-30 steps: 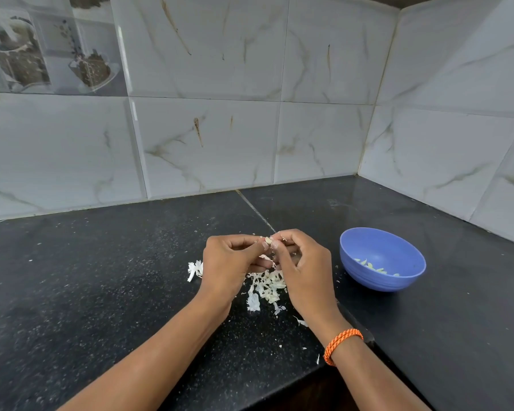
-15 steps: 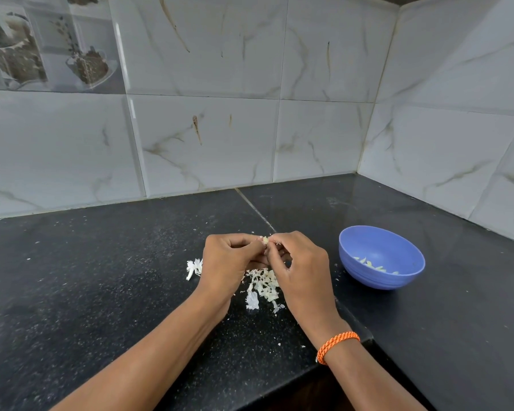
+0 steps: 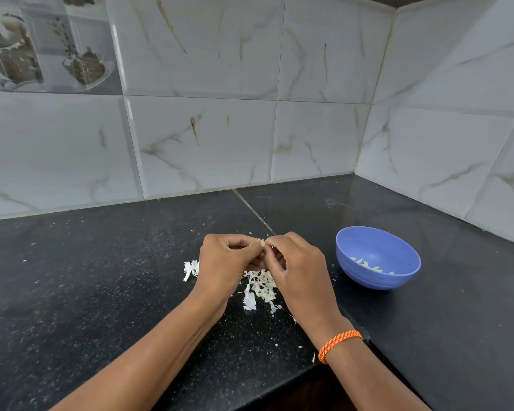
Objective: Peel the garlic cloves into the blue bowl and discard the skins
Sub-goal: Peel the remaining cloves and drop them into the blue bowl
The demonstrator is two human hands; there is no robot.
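My left hand (image 3: pixel 224 265) and my right hand (image 3: pixel 298 272) meet above the black counter (image 3: pixel 101 292). Both pinch one small garlic clove (image 3: pixel 263 244) between their fingertips; only its pale tip shows. Under the hands lies a heap of white garlic skins (image 3: pixel 260 287), and one more scrap of garlic skin (image 3: pixel 190 269) lies just left of my left hand. The blue bowl (image 3: pixel 398 280) stands to the right of my right hand, with several peeled cloves (image 3: pixel 368 266) in its bottom.
Marble-look wall tiles (image 3: pixel 208 137) close the counter at the back and on the right, making a corner behind the bowl. The counter's front edge (image 3: pixel 279 381) runs under my forearms. An orange cord bracelet (image 3: pixel 339 344) sits on my right wrist.
Both hands keep hold of the clove at the same spot; the fingertips have shifted slightly on it. The bowl and the skins have not moved.
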